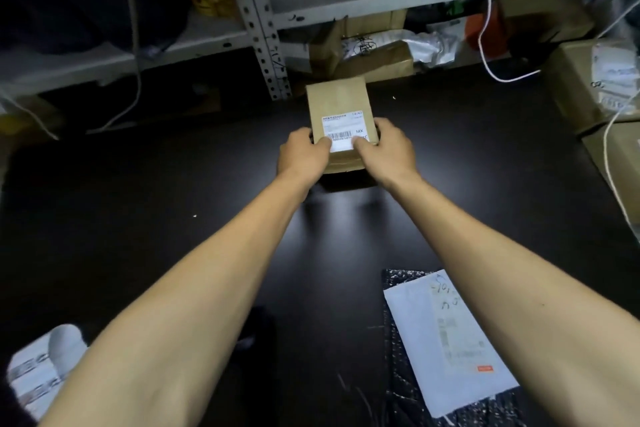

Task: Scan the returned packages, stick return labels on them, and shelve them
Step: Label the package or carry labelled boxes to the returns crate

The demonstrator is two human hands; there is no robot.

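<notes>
A small brown cardboard package (337, 97) lies on the black table (138, 201), out in front of me. A white barcode label (343, 130) sits on its top face. My left hand (304, 156) grips the package's left side, thumb on the label's lower left corner. At the package's right side my right hand (389, 151) holds on, its thumb pressing the label's lower right edge. Both arms are stretched forward.
A black bubble mailer with a white label (446, 336) lies at the near right. A roll of labels (45, 371) sits at the near left. Grey metal shelving (263, 31) with boxes and bags stands behind the table. Cardboard boxes (588, 87) and white cables are at the right.
</notes>
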